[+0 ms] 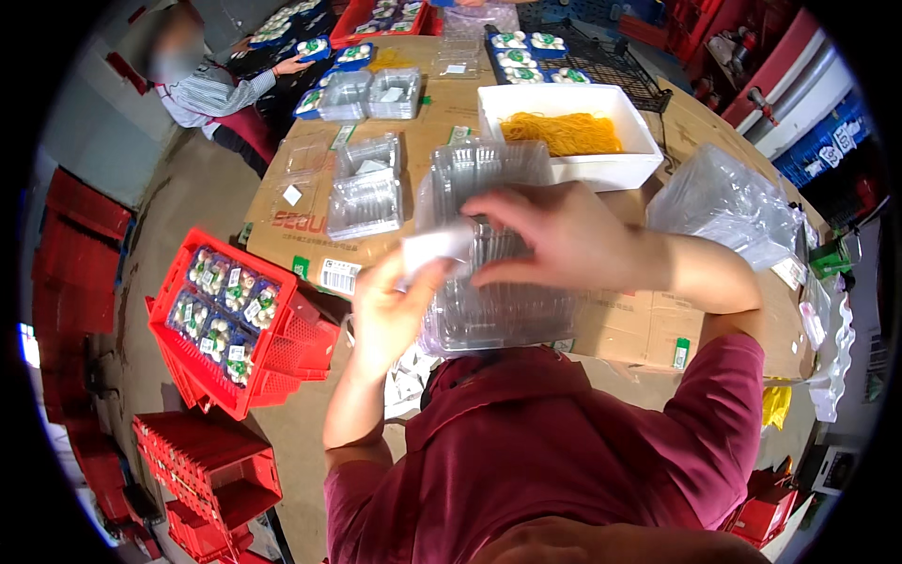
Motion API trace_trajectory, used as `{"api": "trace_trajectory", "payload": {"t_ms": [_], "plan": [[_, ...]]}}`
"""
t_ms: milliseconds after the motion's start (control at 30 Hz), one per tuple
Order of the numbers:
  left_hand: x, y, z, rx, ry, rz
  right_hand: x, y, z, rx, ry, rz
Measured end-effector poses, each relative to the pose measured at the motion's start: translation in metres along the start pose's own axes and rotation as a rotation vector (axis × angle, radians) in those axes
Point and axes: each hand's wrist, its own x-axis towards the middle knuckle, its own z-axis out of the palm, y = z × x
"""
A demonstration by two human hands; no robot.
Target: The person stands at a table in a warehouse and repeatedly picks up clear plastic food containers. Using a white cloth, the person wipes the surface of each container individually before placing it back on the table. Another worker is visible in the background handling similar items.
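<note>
My left hand [394,296] grips a small stack of white paper pieces [435,248], blurred by motion, between thumb and fingers. To its right, my right hand [557,236] is held over stacked clear plastic clamshell trays [493,317]. Its thumb and fingers are spread apart, and I see nothing between them. The trays lie right in front of my body, and the hand hides part of them. Beyond and to the left, more clear trays [365,204] stand on the cardboard-covered table, with a white paper piece on one stack.
A white foam box [606,169] holds yellow strands [560,134]. Plastic film [719,201] lies right. Blue trays of white mushrooms [518,56] sit at the back. A red crate [257,352] with packed trays stands left. A person [211,92] holds a tray at far left.
</note>
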Motion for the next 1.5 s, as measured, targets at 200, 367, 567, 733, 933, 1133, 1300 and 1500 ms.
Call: {"api": "trace_trajectory", "payload": {"t_ms": [200, 367, 567, 733, 933, 1133, 1300, 1500], "plan": [[-0.008, -0.005, 0.003, 0.339, -0.297, 0.03, -0.012, 0.018, -0.01, 0.114, 0.018, -0.043], [-0.014, -0.007, 0.001, -0.008, -0.274, -0.122, -0.015, 0.05, -0.019, -0.282, 0.19, -0.056], [-0.016, -0.009, 0.005, 0.194, -0.281, -0.002, -0.027, 0.003, 0.032, -0.193, 0.066, -0.069], [-0.029, -0.023, -0.006, 0.305, -0.263, -0.073, -0.012, 0.027, -0.009, 0.19, -0.118, 0.087], [-0.029, -0.009, 0.004, -0.062, -0.196, -0.153, -0.02, 0.052, 0.01, 0.175, -0.409, -0.179], [-0.028, -0.003, 0.003, 0.07, -0.18, -0.193, 0.017, 0.172, 0.075, -0.277, -0.106, 0.335], [-0.029, -0.005, 0.005, 0.051, -0.124, -0.168, 0.018, 0.187, 0.077, -0.3, -0.111, 0.21], [-0.03, -0.012, 0.006, 0.022, -0.117, -0.169, 0.021, 0.167, 0.063, -0.567, -0.079, 0.052]]}}
